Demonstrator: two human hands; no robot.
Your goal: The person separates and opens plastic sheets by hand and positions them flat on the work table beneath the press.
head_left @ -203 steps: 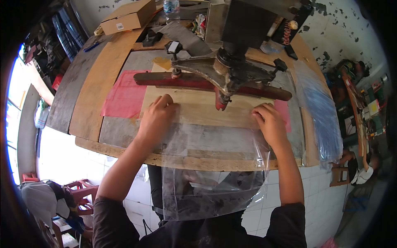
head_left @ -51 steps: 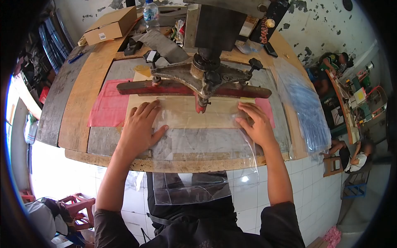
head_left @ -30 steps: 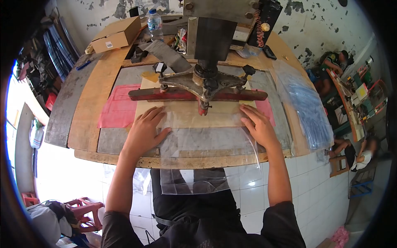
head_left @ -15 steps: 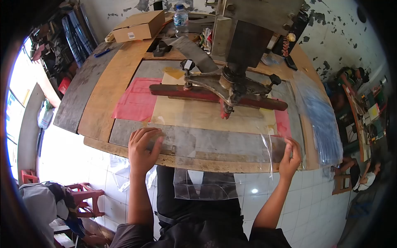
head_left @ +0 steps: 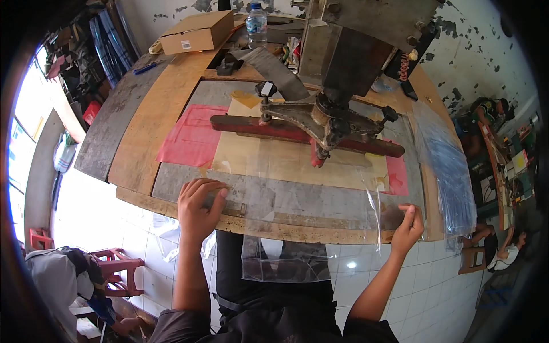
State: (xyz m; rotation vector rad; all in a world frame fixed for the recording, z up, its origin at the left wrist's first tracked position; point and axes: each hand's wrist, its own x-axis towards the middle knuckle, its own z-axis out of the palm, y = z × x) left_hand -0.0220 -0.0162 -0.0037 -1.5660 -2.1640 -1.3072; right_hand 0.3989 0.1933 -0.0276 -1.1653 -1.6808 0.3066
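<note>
A clear plastic sheet (head_left: pixel 289 264) lies across the front of the press bed, its near end hanging over the table edge above my lap. My left hand (head_left: pixel 200 207) rests at the bed's front left, beside the sheet, fingers curved and thumb apart, holding nothing visible. At the front right, my right hand (head_left: pixel 408 227) has thumb and forefinger pinched together just beyond the sheet's shiny crease (head_left: pixel 374 220); whether film is between them is unclear. Behind the sheet, a cream board (head_left: pixel 257 157) lies under the press's red bar (head_left: pixel 274 129), with pink sheet (head_left: pixel 191 134) at its left.
The press column (head_left: pixel 349 63) rises at the centre. A stack of clear bluish film (head_left: pixel 446 171) lies at the right edge. A cardboard box (head_left: pixel 197 33), water bottle (head_left: pixel 257 27) and blue pen (head_left: pixel 144 68) are at the back. Other people sit at both sides.
My right hand has moved slightly right and toward me, its fingers drawn closer together. My left hand stays almost in place. The view has shifted a little.
</note>
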